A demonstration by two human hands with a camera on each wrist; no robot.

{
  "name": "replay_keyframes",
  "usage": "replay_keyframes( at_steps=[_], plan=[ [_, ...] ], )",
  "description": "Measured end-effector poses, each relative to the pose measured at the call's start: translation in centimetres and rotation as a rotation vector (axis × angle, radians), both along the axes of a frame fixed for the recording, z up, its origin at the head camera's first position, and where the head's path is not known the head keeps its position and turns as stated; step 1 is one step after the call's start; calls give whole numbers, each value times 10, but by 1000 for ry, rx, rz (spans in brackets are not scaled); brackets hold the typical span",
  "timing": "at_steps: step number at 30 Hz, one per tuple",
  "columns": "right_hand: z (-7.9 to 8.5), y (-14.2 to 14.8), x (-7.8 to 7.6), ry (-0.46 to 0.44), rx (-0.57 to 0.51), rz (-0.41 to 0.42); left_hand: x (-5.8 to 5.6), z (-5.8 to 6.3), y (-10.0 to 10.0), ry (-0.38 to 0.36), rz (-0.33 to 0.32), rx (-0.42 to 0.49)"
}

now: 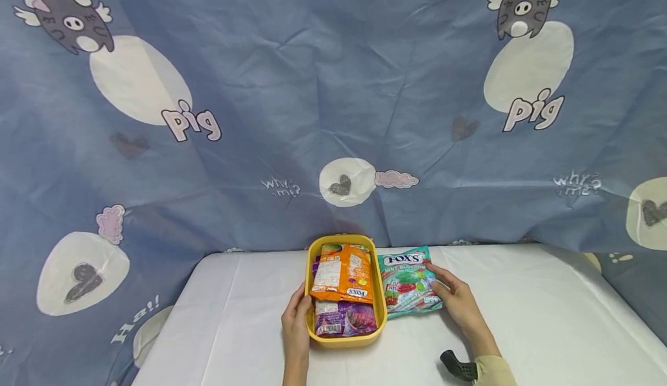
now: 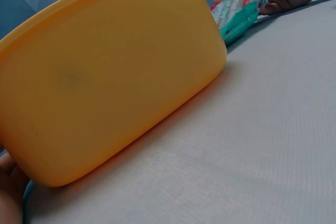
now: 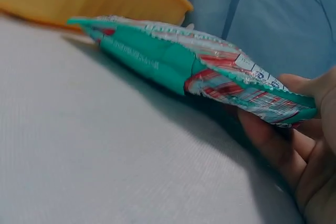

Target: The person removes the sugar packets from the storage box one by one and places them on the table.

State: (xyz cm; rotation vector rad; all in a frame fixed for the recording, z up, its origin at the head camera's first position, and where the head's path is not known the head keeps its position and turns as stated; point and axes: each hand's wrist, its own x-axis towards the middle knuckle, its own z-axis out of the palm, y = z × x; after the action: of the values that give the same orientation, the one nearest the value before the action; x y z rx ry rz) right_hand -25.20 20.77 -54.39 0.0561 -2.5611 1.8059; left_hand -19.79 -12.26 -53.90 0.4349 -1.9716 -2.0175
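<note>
A yellow plastic basket (image 1: 348,342) stands on the white surface. Inside it, an orange candy bag (image 1: 344,273) lies over a purple candy bag (image 1: 346,319). My left hand (image 1: 297,328) holds the basket at its left side, thumb by the rim; its fingers (image 2: 10,182) show beside the wall in the left wrist view. To the basket's right, my right hand (image 1: 458,299) grips a green Fox's candy bag (image 1: 409,282) by its right edge. Thumb above and fingers below, it keeps that edge raised off the surface in the right wrist view (image 3: 210,72).
A white-covered table (image 1: 250,316) spreads out on both sides of the basket. Behind it hangs a blue cloth (image 1: 260,114) with pig prints. A black curved device (image 1: 458,367) sits at the right wrist by a beige sleeve (image 1: 495,370).
</note>
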Motion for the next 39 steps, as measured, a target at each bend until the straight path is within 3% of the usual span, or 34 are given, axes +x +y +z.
replay_keyframes(
  at_steps=[5,14,28,33,39],
  plan=[
    [-3,-4,0,53,19,-8,-1,-1,-1,-14,-5,0],
    [-8,-9,-3,50,-29,-101,-2,-1,-6,-18,-30,-13],
    [-9,-8,4,123,127,-182,-2,-2,-4,-51,-74,29],
    [-9,-4,7,157,96,-177,-2,-5,1,-50,-79,30],
    [-7,-9,3,124,-17,-216,-3,-2,-4,-41,-107,37]
  ],
)
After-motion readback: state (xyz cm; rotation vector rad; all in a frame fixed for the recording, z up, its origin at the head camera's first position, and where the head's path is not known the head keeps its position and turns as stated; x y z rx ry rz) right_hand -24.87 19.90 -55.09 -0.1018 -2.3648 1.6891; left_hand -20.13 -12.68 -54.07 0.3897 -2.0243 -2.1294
